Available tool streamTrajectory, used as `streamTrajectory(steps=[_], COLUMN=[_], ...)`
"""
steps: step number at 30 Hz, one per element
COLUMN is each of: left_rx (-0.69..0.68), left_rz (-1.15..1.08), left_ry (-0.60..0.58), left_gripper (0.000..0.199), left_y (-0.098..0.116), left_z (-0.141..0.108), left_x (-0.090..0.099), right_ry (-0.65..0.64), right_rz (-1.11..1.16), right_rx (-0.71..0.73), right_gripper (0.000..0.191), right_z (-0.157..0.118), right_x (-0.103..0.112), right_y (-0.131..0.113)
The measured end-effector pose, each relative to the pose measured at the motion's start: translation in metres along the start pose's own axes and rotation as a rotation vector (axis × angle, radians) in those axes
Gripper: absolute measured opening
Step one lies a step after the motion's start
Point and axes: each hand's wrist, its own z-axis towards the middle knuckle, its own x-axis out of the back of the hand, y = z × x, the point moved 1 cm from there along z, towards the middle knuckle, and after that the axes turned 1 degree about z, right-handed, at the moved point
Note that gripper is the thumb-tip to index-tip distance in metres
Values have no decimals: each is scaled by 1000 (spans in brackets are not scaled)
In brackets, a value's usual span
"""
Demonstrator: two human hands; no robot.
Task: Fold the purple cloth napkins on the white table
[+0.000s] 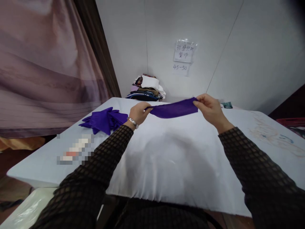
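A purple cloth napkin [175, 109] is stretched sideways between my two hands above the far part of the white-covered table [166, 168]. My left hand [139, 114] pinches its left end between thumb and fingers; a silver bracelet circles that wrist. At the right end, my right hand [211, 109] grips the corner between thumb and forefinger. The cloth hangs as a narrow strip, its lower edge sagging a little. Just left of my left hand lies a loose heap of purple cloths [105, 121] on the table.
A stack of folded fabrics [147, 87] sits at the table's back edge by the wall. Handwritten paper signs [183, 52] are taped to the wall. On the left hangs a pinkish curtain [47, 63]. A red crate [290, 122] stands at far right. Part of the left tabletop is pixelated.
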Motion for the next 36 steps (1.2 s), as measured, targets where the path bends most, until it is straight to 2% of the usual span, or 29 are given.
streamTrajectory(steps=[1, 3, 5, 8, 10, 12, 16, 19, 22, 24, 26, 30, 36], left_rx=[-55, -138, -156, -160, -114, -78, -16, -30, -111, -179, -206, -233, -286], left_rz=[18, 45, 78, 76, 53, 31, -8, -110, -190, -218, -214, -177, -160], left_ry=[-26, -134, -283, -534, -551, -546, -531, -472, -545, -627, -678, -745, -749], left_gripper=[22, 21, 18, 20, 23, 27, 37, 36, 31, 38, 51, 76, 77], left_y=[-2, -8, -13, -19, -21, -24, -16, 16, 60, 86, 101, 104, 97], left_z=[-8, -36, -73, -127, -150, -160, -157, -150, -155, -165, -176, -191, -193], left_x=[-1, -13, -33, -63, -72, -71, -58, -58, -75, -90, -102, -110, -110], right_ry=[-38, -192, -333, -505, -572, -599, -602, -606, -602, -587, -566, -549, -674], right_rz=[-53, -114, -118, -138, -158, -174, -201, -229, -262, -279, -284, -291, -312], right_rx=[28, 69, 120, 71, 33, 27, 59, 81, 106, 115, 122, 128, 63], right_gripper=[10, 14, 17, 20, 21, 21, 22, 23, 22, 21, 21, 22, 27], right_z=[-15, -55, -103, -171, -202, -219, -225, -226, -230, -233, -235, -238, -238], right_x=[0, -9, -27, -58, -73, -81, -84, -85, -88, -89, -89, -84, -72], right_y=[-2, 5, 21, 47, 55, 55, 49, 49, 51, 52, 53, 55, 45])
